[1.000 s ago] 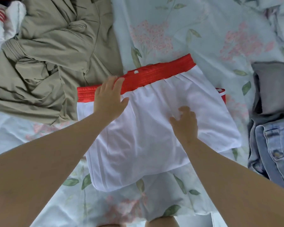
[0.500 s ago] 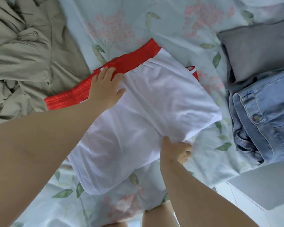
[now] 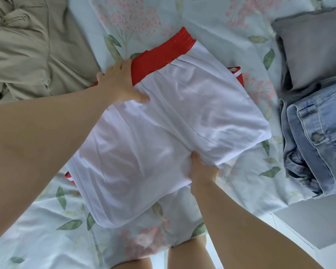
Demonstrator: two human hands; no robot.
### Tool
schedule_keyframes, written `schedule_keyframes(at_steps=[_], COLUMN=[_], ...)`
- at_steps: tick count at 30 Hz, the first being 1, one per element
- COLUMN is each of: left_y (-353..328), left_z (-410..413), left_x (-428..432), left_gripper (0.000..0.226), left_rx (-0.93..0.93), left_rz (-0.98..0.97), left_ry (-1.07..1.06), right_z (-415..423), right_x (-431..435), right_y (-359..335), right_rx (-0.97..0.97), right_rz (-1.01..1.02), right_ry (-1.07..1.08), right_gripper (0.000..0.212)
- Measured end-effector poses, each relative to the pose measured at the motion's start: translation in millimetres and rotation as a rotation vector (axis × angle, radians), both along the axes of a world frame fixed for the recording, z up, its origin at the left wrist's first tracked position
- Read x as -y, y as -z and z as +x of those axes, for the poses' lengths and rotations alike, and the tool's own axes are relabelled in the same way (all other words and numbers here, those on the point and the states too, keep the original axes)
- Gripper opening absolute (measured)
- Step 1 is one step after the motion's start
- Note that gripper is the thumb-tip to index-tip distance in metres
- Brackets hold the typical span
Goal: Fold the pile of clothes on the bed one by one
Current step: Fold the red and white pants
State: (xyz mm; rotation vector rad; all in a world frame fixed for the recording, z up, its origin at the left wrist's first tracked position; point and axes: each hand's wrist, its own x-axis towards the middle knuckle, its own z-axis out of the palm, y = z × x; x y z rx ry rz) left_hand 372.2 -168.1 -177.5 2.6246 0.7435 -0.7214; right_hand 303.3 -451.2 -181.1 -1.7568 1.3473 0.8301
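Far left: crumpled khaki garment point(image 3: 27, 51), loose on the floral sheet point(image 3: 211, 16).

Left hand point(image 3: 120, 84): fingers wrapped over the end of the red waistband, thumb flat on the white cloth. It grips the white shorts point(image 3: 163, 133) at the waist. Forearm reaches in from lower left, low over the bed.

Shorts lie mid-bed, waistband slanting up toward the right.

Right hand point(image 3: 202, 171): thumb on top of the near hem, fingers tucked beneath, out of sight. It pinches the fabric. Forearm comes up from the bottom edge.

Right side: folded grey garment point(image 3: 314, 49) and, nearer, folded denim point(image 3: 314, 144). They touch each other and lie apart from the shorts.
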Motion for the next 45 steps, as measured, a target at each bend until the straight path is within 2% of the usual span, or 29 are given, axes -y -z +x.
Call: schedule_keyframes(at_steps=[5, 10, 13, 16, 21, 23, 25, 29, 33, 37, 41, 43, 45], left_y=[1, -7, -14, -19, -25, -32, -42, -74, -114, -157, -194, -204, -202], left_z=[9, 11, 5, 1, -13, -23, -36, -65, -84, -94, -116, -134, -156], left_x=[-6, 3, 5, 10, 17, 16, 13, 8, 9, 17, 29, 34, 44], left_gripper=[0.096, 0.088, 0.066, 0.045, 0.028, 0.021, 0.016, 0.026, 0.018, 0.022, 0.031, 0.037, 0.038], left_rx=[0.044, 0.038, -0.025, -0.085, -0.098, -0.111, -0.087, 0.061, 0.309, 0.588, 0.830, 0.893, 0.869], left_rz=[0.068, -0.163, -0.272, -0.364, -0.464, -0.529, -0.666, -0.923, -1.020, -1.042, -1.086, -1.089, -1.088], left_ry=[0.048, -0.006, -0.026, -0.025, -0.107, -0.165, -0.308, -0.644, -0.802, -0.839, -0.816, -0.823, -0.872], right_z=[0, -6, -16, -25, -23, -22, -18, 11, 62, 104, 114, 112, 106], right_x=[2, 2, 5, 16, 33, 38, 41, 45, 38, 22, 19, 22, 28], right_y=[1, -2, -7, -11, -17, -21, -30, -58, -101, -153, -199, -214, -219], right_rx=[0.032, 0.089, 0.129, 0.155, 0.129, 0.146, 0.162, 0.243, 0.356, 0.524, 0.612, 0.630, 0.631], right_rz=[0.017, 0.040, 0.077, 0.179, 0.419, 0.535, 0.647, 0.763, 0.748, 0.757, 0.829, 0.841, 0.802], right_ry=[0.003, 0.005, -0.042, -0.052, 0.011, 0.032, 0.040, 0.026, -0.031, -0.155, -0.236, -0.268, -0.314], right_gripper=[0.075, 0.070, 0.059, 0.039, 0.011, 0.010, 0.022, 0.042, 0.027, 0.013, 0.027, 0.031, 0.026])
